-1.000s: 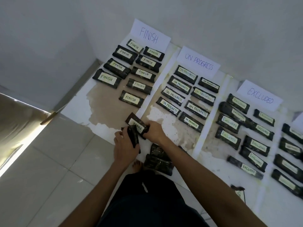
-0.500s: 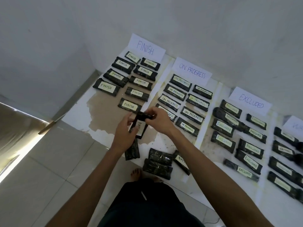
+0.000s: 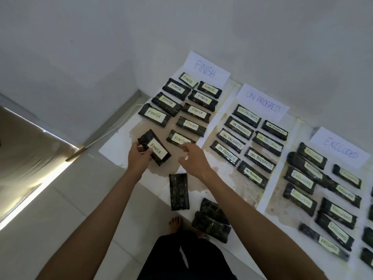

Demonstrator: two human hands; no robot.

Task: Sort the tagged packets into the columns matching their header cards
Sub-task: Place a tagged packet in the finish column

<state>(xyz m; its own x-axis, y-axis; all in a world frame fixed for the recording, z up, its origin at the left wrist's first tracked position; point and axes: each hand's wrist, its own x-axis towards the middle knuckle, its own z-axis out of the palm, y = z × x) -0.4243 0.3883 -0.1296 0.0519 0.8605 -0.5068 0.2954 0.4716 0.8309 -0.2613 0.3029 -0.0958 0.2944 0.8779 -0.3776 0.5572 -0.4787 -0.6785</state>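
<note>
Dark packet [image 3: 154, 147] with pale "FINISH" tag, centre-left of frame, pinched at its near edge by left hand [image 3: 139, 158]; right hand [image 3: 192, 158] loosely open, empty, beside it; untagged packet [image 3: 179, 191] below, FINISH card [image 3: 205, 69] above.

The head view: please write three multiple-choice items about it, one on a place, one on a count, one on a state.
1. The packet in the left hand lies in which column?
A. FINISH
B. ON PROGRESS
C. EXCLUDED

2. How many header cards can be read?
A. one
B. three
C. six

3. The right hand is:
A. holding a packet
B. empty, fingers loosely curled
C. out of view

Answers:
1 A, it lies below the FINISH card.
2 B, FINISH, ON PROGRESS, EXCLUDED.
3 B, its grip holds nothing.
</note>
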